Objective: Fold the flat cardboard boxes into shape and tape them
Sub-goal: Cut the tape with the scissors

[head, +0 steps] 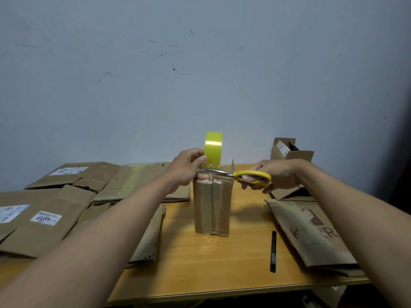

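Observation:
A small upright cardboard box [212, 207] stands in the middle of the wooden table [222, 267], with clear tape running down its front. My left hand [185, 167] holds a yellow tape roll [213, 147] upright just above the box's top edge. A strip of tape stretches from the roll down to the box. My right hand [275, 174] grips yellow-handled scissors [251, 177], whose blades reach left across the tape strip at the box top.
Flattened cardboard boxes [51, 216] with white labels cover the left side of the table. A printed flat box [311, 234] lies at the right, an opened small box [289, 150] at the back right. A black pen [273, 251] lies near the front.

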